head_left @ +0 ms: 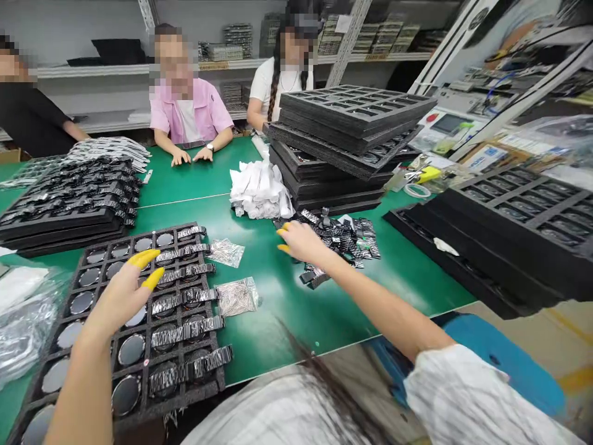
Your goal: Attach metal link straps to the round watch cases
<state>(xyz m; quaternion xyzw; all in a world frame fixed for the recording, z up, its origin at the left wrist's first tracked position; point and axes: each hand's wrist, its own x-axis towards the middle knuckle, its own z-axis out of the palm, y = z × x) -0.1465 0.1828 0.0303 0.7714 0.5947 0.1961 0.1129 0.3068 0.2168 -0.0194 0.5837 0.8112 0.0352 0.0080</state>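
Note:
My left hand (123, 293), with yellow finger covers, is over a black foam tray (217, 377) on the table. Its thumb and forefinger are apart, and nothing shows between them. The tray's square cells hold round watch cases (131, 350) with dark glass faces. Black link watch straps (173, 334) lie across the right-hand columns. My right hand (303, 244), also in yellow finger covers, reaches to the left edge of a loose pile of black watch straps (356, 241). Its fingertips are apart, with nothing visible in them.
Two small bags of thin metal pins (237, 296) lie right of the tray. Behind stand crumpled white wrappings (259, 188) and a tall stack of foam trays (352, 117). More strap-laden trays (69, 198) are at left, another stack (519, 228) at right. Co-workers (189, 117) sit opposite.

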